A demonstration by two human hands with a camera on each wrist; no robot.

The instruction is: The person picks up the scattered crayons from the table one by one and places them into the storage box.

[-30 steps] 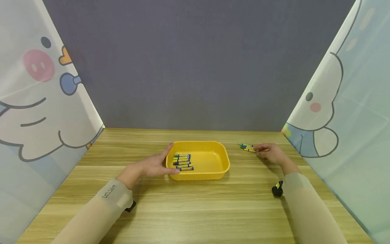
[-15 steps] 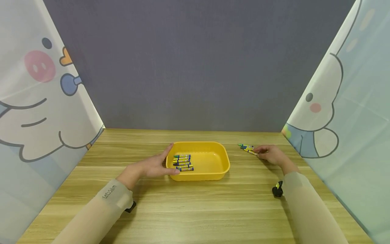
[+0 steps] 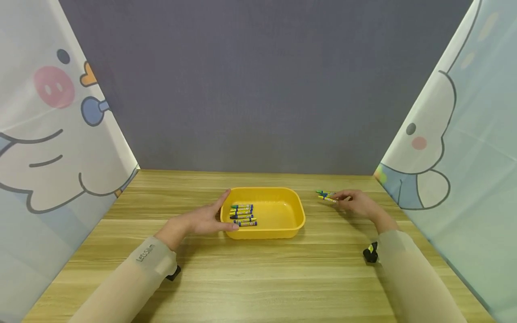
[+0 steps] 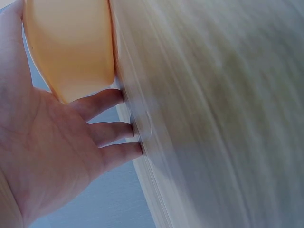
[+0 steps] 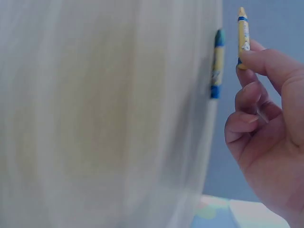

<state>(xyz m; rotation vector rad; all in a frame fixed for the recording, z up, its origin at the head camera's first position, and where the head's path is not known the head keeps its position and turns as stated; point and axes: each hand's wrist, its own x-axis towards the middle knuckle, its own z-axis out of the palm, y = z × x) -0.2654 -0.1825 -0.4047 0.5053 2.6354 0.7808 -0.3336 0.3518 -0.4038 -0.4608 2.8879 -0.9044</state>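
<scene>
My right hand [image 3: 357,205] pinches a yellow crayon [image 3: 328,199] near its end, between thumb and fingertips. In the right wrist view this crayon [image 5: 243,35] is off the table, its tip pointing away from the hand. A green crayon [image 5: 217,66] lies on the table beside it; in the head view at least one more lies there, partly hidden. At the left end of a yellow tray [image 3: 278,234], my left hand [image 3: 203,220] rests with fingers spread and the thumb along the front rim. Several crayons [image 3: 242,213] lie in a column in the tray's left part.
The wooden table [image 3: 258,278] ends at a dark grey panel [image 3: 258,89] behind. Cartoon-printed sheets [image 3: 60,134] stand at both sides. A small black device [image 3: 370,252] hangs at the right wrist.
The right hand has separated the yellow crayon from the others, tilted it, and raised it slightly to the left. The left hand and tray stay in place.
</scene>
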